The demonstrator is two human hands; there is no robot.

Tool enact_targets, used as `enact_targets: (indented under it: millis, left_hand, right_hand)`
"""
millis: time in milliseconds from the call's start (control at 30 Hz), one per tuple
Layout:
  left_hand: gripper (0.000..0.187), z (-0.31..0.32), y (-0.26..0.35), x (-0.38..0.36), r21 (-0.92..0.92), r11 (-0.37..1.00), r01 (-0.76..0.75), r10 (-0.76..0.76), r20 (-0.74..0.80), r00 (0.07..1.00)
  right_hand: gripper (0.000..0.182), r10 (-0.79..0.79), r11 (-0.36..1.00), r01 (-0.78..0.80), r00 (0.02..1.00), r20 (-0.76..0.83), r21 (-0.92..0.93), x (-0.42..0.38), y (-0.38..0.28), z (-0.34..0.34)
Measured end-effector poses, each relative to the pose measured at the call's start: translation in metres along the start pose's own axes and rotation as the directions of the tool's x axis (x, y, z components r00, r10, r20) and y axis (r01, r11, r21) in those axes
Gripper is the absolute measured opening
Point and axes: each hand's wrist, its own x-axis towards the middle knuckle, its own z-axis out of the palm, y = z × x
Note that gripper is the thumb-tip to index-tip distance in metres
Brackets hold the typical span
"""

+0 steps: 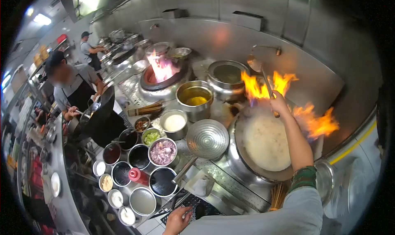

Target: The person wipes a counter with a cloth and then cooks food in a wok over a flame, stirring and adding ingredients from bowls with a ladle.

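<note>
My right hand (280, 104) is closed around the handle of a ladle (254, 63). The ladle's bowl is raised towards the tap on the back wall, above the flames. Under my right forearm a large wok (240, 152) holds pale, cloudy, steaming liquid (267, 140). Orange flames (314, 119) rise around the wok's far and right sides. Low at the bottom edge, my left hand (177, 220) has its fingers curled, beside a dark patterned thing (199, 210). What it grips, if anything, is hidden.
A perforated strainer (207, 138) rests left of the wok. Beyond are a pot of yellow oil (195, 96) and a flaming burner (161, 70). Several seasoning containers, one with chopped onion (163, 152), and a red squeeze bottle (138, 175) stand left. A co-worker (78, 87) holds another wok (105, 105).
</note>
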Motion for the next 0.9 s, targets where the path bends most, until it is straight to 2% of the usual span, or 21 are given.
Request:
enact_targets:
  millis: [67, 133, 167, 200, 233, 267, 300, 333, 367, 400, 467, 500, 533, 600, 633, 667, 733, 767, 800, 867, 900]
  left_hand:
    - [0.021, 0.001, -0.001, -0.004, 0.033, 0.999, -0.021, 0.023, -0.053, 0.998]
    - [0.021, 0.002, 0.006, -0.006, -0.001, 1.000, -0.030, 0.029, -0.113, 0.993]
    - [0.022, 0.002, 0.012, -0.009, 0.034, 0.996, 0.080, -0.076, -0.095, 0.993]
    - [0.025, 0.005, 0.007, -0.013, 0.034, 0.996, 0.080, -0.076, -0.102, 0.992]
    - [0.027, 0.010, -0.003, -0.018, 0.034, 0.996, 0.077, -0.073, -0.110, 0.991]
    - [0.029, 0.012, -0.009, -0.021, 0.032, 0.997, 0.074, -0.070, -0.117, 0.991]
    - [0.019, 0.006, 0.009, -0.021, -0.003, 0.999, 0.042, -0.042, -0.189, 0.981]
    - [0.020, 0.005, 0.011, -0.024, -0.016, 0.997, 0.079, -0.080, -0.193, 0.978]
    - [0.020, 0.004, 0.011, -0.028, -0.032, 0.993, 0.114, -0.118, -0.195, 0.974]
    - [0.020, 0.003, 0.012, -0.033, -0.051, 0.988, 0.149, -0.156, -0.193, 0.969]
    - [0.022, 0.003, 0.006, -0.043, -0.060, 0.982, 0.181, -0.190, -0.211, 0.959]
    - [0.022, 0.006, -0.002, -0.049, -0.056, 0.982, 0.181, -0.189, -0.224, 0.956]
    - [0.023, 0.006, -0.009, -0.052, -0.052, 0.983, 0.176, -0.183, -0.242, 0.953]
    - [0.023, -0.003, -0.015, -0.055, -0.009, 0.991, 0.135, -0.133, -0.248, 0.959]
    - [0.023, -0.007, -0.018, -0.060, 0.012, 0.993, 0.121, -0.114, -0.247, 0.962]
    - [0.023, -0.008, -0.028, -0.066, 0.002, 0.992, 0.127, -0.122, -0.245, 0.962]
    - [0.024, -0.008, -0.051, -0.075, -0.015, 0.991, 0.130, -0.130, -0.228, 0.965]
    - [0.020, -0.014, -0.047, -0.077, -0.025, 0.993, 0.118, -0.120, -0.241, 0.963]
    - [0.020, -0.019, -0.050, -0.080, -0.031, 0.997, 0.074, -0.080, -0.250, 0.965]
    - [0.020, -0.025, -0.062, -0.085, -0.042, 0.999, -0.013, 0.002, -0.259, 0.966]
    - [0.021, -0.031, -0.066, -0.086, -0.068, 0.997, -0.030, 0.012, -0.251, 0.968]
  right_hand:
    - [0.044, -0.073, 0.997, 0.074, 0.997, -0.018, 0.029, 0.043, 0.012, 0.039]
    - [0.035, -0.024, 0.998, 0.021, 0.999, 0.047, 0.054, 0.070, 0.006, 0.084]
    - [0.031, 0.002, 0.998, -0.007, 0.997, 0.078, 0.063, 0.079, 0.003, 0.107]
    - [0.015, 0.055, 0.971, -0.072, 0.995, 0.080, 0.228, 0.084, -0.002, 0.132]
    - [0.008, 0.162, 0.839, -0.288, 0.942, 0.294, 0.461, 0.095, -0.007, 0.139]
    - [0.005, 0.193, 0.618, -0.511, 0.835, 0.515, 0.597, 0.107, -0.017, 0.144]
    - [0.005, 0.113, 0.249, -0.573, 0.818, 0.564, 0.780, 0.118, -0.023, 0.150]
    - [0.009, 0.025, -0.165, -0.570, 0.813, 0.581, 0.805, 0.128, -0.028, 0.155]
    - [0.016, -0.043, -0.331, -0.543, 0.826, 0.562, 0.772, 0.132, -0.035, 0.156]
    - [0.013, 0.035, -0.051, -0.600, 0.798, 0.602, 0.798, 0.129, -0.038, 0.163]
    - [0.010, 0.202, 0.497, -0.611, 0.772, 0.603, 0.616, 0.119, -0.053, 0.181]
    - [0.010, 0.198, 0.696, -0.482, 0.841, 0.503, 0.532, 0.093, -0.061, 0.193]
    - [0.015, 0.260, 0.581, -0.531, 0.840, 0.477, 0.618, 0.088, -0.066, 0.205]
    - [0.017, 0.164, 0.223, -0.550, 0.835, 0.525, 0.805, 0.081, -0.074, 0.184]
    - [0.016, 0.091, 0.121, -0.520, 0.854, 0.512, 0.846, 0.086, -0.073, 0.173]
    - [0.016, 0.095, 0.096, -0.559, 0.829, 0.551, 0.824, 0.071, -0.091, 0.154]
    - [0.015, 0.296, 0.623, -0.561, 0.814, 0.500, 0.546, 0.059, -0.104, 0.134]
    - [0.012, 0.311, 0.862, -0.414, 0.887, 0.341, 0.292, 0.043, -0.111, 0.126]
    - [0.013, 0.263, 0.965, -0.261, 0.946, 0.187, -0.036, 0.023, -0.118, 0.122]
    - [0.019, 0.121, 0.900, -0.087, 0.991, 0.053, -0.428, -0.010, -0.112, 0.107]
    - [0.020, 0.072, 0.881, -0.044, 0.997, 0.041, -0.470, -0.020, -0.107, 0.094]
